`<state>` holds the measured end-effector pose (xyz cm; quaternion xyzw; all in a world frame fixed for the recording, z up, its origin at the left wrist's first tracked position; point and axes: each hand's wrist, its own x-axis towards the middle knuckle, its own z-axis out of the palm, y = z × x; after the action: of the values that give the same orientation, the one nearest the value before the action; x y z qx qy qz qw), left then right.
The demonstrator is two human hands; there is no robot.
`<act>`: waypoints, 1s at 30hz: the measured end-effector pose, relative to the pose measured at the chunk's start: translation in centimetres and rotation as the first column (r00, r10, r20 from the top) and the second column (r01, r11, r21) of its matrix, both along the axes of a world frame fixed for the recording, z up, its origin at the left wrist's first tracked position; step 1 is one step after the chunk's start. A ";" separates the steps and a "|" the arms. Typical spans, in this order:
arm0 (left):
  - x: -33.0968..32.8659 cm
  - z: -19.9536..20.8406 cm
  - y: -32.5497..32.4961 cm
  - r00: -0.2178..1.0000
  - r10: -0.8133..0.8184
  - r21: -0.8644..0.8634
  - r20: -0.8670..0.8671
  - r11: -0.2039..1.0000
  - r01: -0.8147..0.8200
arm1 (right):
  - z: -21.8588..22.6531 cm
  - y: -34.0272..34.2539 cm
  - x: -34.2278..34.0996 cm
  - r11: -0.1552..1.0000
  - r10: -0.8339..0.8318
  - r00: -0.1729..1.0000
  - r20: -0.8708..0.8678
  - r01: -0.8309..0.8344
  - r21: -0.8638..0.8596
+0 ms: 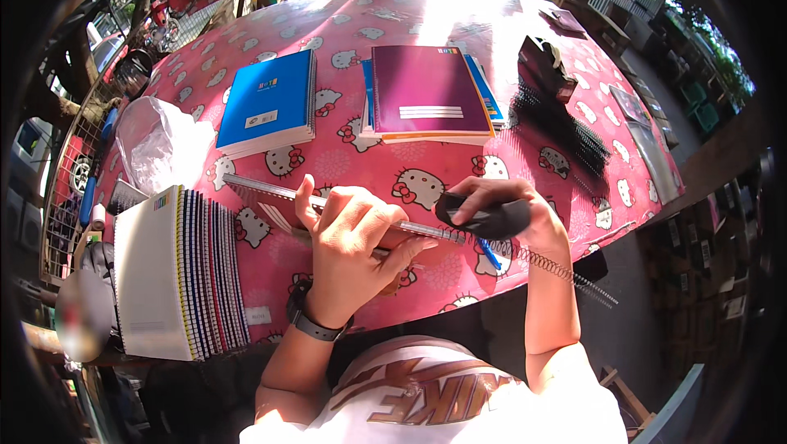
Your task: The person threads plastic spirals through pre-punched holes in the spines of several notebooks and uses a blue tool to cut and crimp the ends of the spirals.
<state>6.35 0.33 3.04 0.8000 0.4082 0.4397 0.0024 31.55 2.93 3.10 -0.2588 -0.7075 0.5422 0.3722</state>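
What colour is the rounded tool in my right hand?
The rounded tool is black; it shows best in the head view.

From the wearer's head, the left hand [351, 239] and right hand [546, 221] are viewed closely. The fisheye is aimed downward, across the table [452, 162].
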 end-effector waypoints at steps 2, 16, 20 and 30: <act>0.0 -0.2 -0.1 1.000 -0.004 0.016 0.025 1.000 0.003 | 1.2 -0.2 -0.5 0.974 -0.229 0.916 0.330 0.215 0.077; -0.9 -0.3 -0.7 0.998 -0.023 0.016 0.059 1.000 0.022 | 1.4 -1.2 -2.4 0.966 -0.195 0.920 0.340 0.240 -0.094; -1.6 -0.4 -0.3 0.997 -0.002 0.063 0.071 0.998 -0.003 | 2.5 -0.7 -2.9 0.990 0.084 0.933 -0.349 -0.119 -0.081; -3.0 -0.2 -0.2 0.998 0.054 0.022 0.039 0.998 -0.054 | 2.6 0.7 -4.3 0.984 0.074 0.967 0.242 -0.032 -0.173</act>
<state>3.33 0.12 2.84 0.7802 0.4244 0.4595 -0.0111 27.21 3.68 5.67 -0.3357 -0.7071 0.5730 0.2430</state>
